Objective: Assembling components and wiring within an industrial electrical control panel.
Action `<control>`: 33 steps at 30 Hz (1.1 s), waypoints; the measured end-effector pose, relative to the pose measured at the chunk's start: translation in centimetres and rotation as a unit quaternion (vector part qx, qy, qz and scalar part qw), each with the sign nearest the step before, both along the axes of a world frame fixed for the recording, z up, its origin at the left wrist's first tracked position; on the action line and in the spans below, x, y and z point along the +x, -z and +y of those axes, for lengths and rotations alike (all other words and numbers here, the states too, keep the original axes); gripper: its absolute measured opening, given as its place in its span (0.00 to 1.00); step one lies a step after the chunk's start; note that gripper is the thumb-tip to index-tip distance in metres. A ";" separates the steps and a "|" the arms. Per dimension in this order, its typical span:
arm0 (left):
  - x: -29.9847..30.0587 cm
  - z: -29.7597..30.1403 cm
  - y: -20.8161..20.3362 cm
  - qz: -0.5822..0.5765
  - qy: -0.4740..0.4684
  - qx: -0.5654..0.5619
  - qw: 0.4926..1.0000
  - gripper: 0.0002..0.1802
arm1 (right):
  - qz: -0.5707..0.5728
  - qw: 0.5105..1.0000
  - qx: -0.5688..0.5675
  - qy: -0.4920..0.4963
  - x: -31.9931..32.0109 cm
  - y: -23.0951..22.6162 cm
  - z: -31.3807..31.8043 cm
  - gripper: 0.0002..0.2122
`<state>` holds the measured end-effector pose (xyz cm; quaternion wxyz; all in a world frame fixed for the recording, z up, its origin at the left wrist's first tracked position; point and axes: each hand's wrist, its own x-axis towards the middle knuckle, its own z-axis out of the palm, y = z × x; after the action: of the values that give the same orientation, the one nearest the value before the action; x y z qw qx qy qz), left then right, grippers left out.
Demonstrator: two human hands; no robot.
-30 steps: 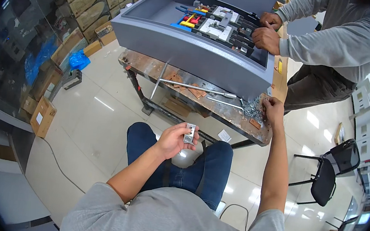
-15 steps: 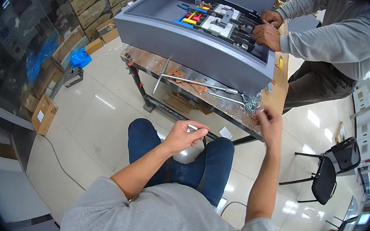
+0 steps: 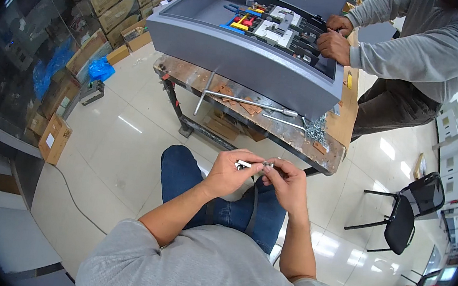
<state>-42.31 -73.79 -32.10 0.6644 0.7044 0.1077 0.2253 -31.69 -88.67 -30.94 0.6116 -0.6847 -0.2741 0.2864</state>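
Observation:
Above my lap, my left hand (image 3: pixel 225 175) is closed in a pinch on a small light-coloured metal piece (image 3: pixel 242 164). My right hand (image 3: pixel 288 186) meets it, its thumb and fingers pressed together at the end of that piece. Whatever the right fingertips hold is too small to name. Beyond my hands, on the worn bench (image 3: pixel 191 80), lies a heap of small nuts, washers and bolts (image 3: pixel 315 130). Beside the heap are a thin bent rod (image 3: pixel 284 121), a long T-handle wrench (image 3: pixel 250 101) and flat copper pieces (image 3: pixel 250 108).
A grey metal enclosure (image 3: pixel 243 61) with switchgear (image 3: pixel 277 28) inside covers most of the bench. At its right end a co-worker's hands (image 3: pixel 335 42) reach in. Cardboard boxes (image 3: pixel 55 139) stand at left, a black chair (image 3: pixel 400 217) at right.
My right hand has come from beside the hardware heap down and left to my left hand. The fingertips now meet. My left hand has stayed nearly in place.

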 end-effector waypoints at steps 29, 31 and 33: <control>0.1 0.1 0.9 0.079 -0.055 -0.217 0.971 0.10 | 0.112 0.990 0.088 0.020 0.6 1.0 -0.5 0.11; 0.3 0.1 1.0 0.084 -0.058 -0.207 0.973 0.10 | 0.133 0.987 0.089 0.029 0.5 1.0 -0.5 0.11; 0.4 -0.1 1.0 0.076 -0.051 -0.205 0.974 0.10 | 0.135 0.986 0.093 0.034 0.7 1.3 -0.5 0.10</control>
<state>-41.95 -73.85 -33.10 0.7720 0.5620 0.2378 0.1776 -31.03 -89.19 -32.22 0.7136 -0.5887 -0.1909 0.3282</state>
